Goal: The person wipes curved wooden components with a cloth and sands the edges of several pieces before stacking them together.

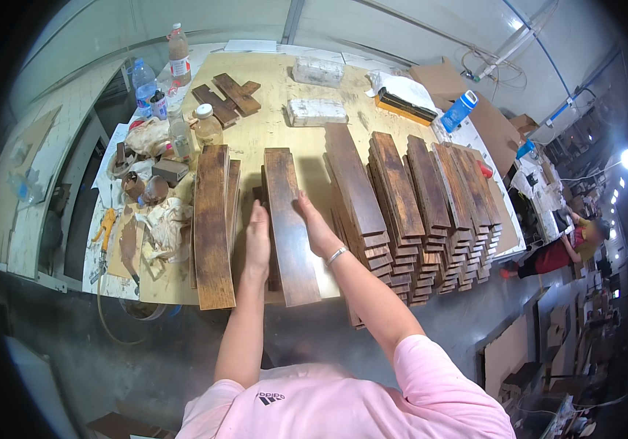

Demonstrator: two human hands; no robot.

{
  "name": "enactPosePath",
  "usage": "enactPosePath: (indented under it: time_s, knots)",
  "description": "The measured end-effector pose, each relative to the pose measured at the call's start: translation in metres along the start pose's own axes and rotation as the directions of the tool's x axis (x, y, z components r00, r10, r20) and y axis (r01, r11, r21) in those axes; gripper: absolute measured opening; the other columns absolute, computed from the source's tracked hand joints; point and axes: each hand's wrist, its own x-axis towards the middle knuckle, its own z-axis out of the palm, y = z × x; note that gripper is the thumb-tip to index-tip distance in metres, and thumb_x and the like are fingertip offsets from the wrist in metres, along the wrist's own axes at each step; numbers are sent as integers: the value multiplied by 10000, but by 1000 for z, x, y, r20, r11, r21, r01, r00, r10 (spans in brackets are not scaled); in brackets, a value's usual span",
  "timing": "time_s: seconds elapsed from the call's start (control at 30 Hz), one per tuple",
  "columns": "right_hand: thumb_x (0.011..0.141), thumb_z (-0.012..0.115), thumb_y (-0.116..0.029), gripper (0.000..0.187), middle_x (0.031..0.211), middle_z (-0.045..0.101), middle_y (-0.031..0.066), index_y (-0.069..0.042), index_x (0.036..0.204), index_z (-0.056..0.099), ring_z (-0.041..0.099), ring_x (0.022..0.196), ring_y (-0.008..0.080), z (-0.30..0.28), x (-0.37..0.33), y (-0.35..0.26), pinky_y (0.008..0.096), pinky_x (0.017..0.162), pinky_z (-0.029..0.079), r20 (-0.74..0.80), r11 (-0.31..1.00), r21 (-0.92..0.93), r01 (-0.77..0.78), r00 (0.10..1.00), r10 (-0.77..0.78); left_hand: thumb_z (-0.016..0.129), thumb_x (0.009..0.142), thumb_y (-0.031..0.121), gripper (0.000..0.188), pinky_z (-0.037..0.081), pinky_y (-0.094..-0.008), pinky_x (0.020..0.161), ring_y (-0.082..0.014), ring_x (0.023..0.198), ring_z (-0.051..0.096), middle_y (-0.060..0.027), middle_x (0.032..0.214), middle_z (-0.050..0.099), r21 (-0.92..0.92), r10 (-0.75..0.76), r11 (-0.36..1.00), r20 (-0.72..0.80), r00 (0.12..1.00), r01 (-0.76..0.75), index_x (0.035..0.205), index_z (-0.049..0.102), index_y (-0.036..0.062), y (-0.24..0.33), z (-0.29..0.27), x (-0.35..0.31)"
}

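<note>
A dark brown wooden plank (290, 234) lies lengthwise on top of a low stack in the middle of the worktable. My left hand (257, 241) is upright along its left side, fingers stretched out and close together. Along the right edge, my right hand (317, 228) lies with straight fingers, the fingertips at the plank's side. Neither hand's fingers wrap round the wood. Left of my left hand is another small pile of planks (213, 227). On the right, close to my right forearm, a taller stack of planks (354, 190) begins a row of several stacks.
Short wood pieces (237, 91) and two whitish blocks (317, 112) lie at the back. Bottles (179, 55), a jar (208, 126), rags (167, 230) and orange-handled pliers (105, 225) crowd the left. A blue container (459, 111) stands back right. Another person (573, 245) is far right.
</note>
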Motion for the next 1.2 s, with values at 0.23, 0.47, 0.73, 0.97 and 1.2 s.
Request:
enactPosePath:
  time_s: [0.23, 0.47, 0.73, 0.97, 1.2]
  knots:
    - [992, 353, -676, 847, 1554, 361, 140, -16, 1522, 323, 354, 1413, 257, -7, -32, 45, 387, 1177, 258, -29, 980, 167, -107, 993, 114, 331, 965, 729, 943, 234, -417, 1201, -276, 1490, 252, -152, 1624, 244, -148, -349, 928, -22, 937, 342, 1571, 202, 19, -46, -35, -34]
    - [1040, 316, -594, 680, 1363, 571, 98, -73, 1458, 443, 583, 1207, 198, -20, -32, 64, 349, 1024, 487, 139, 949, 286, -135, 985, 98, 317, 993, 689, 845, 337, -397, 1150, -268, 1391, 417, -152, 1519, 435, 53, -294, 956, 102, 950, 290, 1496, 389, 15, -64, -25, -31]
    - [1001, 347, -665, 799, 1490, 469, 143, -39, 1496, 398, 475, 1338, 252, -21, 18, 35, 383, 1120, 378, -59, 998, 57, -12, 998, 15, 308, 996, 687, 869, 362, -402, 1127, -290, 1382, 433, -178, 1503, 448, 64, -311, 944, -157, 937, 324, 1483, 388, -28, -57, -28, 44]
    - [976, 331, -715, 859, 1500, 458, 148, -45, 1510, 386, 462, 1354, 258, -15, 43, 27, 379, 1126, 364, -2, 991, 27, -133, 991, 133, 325, 955, 747, 892, 382, -403, 1109, -310, 1339, 462, -146, 1528, 423, -150, -220, 965, -10, 975, 216, 1511, 385, 51, -85, -40, 92]
    - [1004, 276, -684, 845, 1531, 414, 156, -20, 1522, 348, 419, 1387, 251, -14, 11, 18, 367, 1149, 333, 32, 995, 3, -95, 995, 95, 323, 943, 761, 911, 410, -399, 1093, -297, 1337, 468, -146, 1520, 428, -202, -302, 928, 85, 950, 313, 1517, 364, 54, -43, -18, 46]
